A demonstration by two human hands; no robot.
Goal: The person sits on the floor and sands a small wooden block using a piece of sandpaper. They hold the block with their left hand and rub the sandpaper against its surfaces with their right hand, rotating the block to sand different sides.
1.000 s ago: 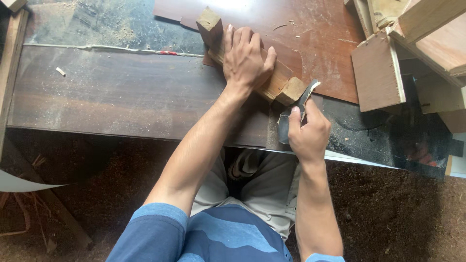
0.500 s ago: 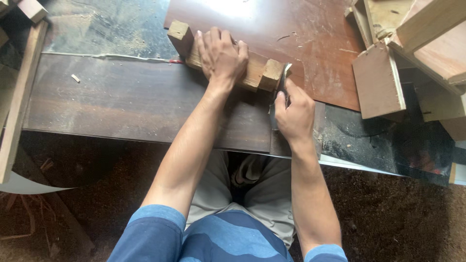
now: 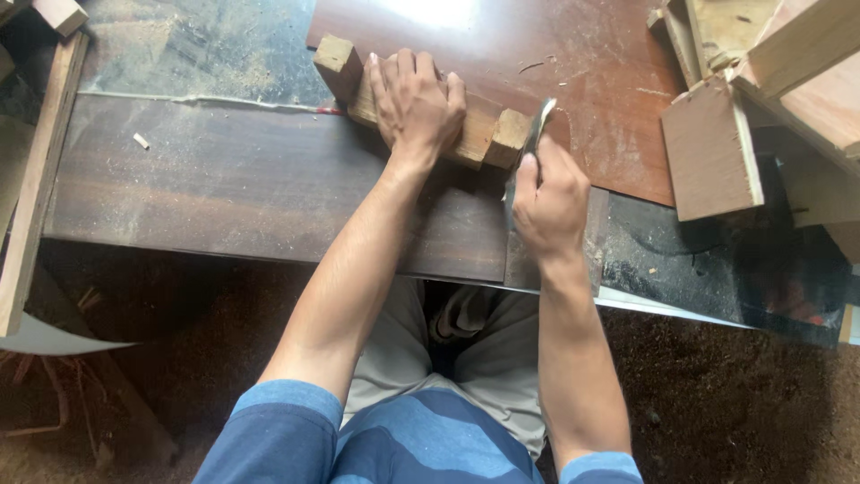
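Observation:
My left hand [image 3: 414, 103] lies flat, fingers spread, pressing down on a pale wooden piece [image 3: 345, 72] with raised block ends that rests across the edge of a reddish-brown board [image 3: 502, 45]. My right hand [image 3: 548, 199] grips a flat metal blade tool [image 3: 540, 121] whose tip stands against the right block end [image 3: 507, 136] of the wooden piece. The middle of the wooden piece is hidden under my left palm.
A dark wooden plank [image 3: 224, 188] forms the work surface in front of my knees. Offcuts and a square board [image 3: 712, 148] pile up at the right. Long wooden strips [image 3: 36, 179] lie at the left edge. Sawdust covers the ground.
The view has shifted so the wooden piece sits higher and more to the left. My right hand has brought the blade tool up against the right block end.

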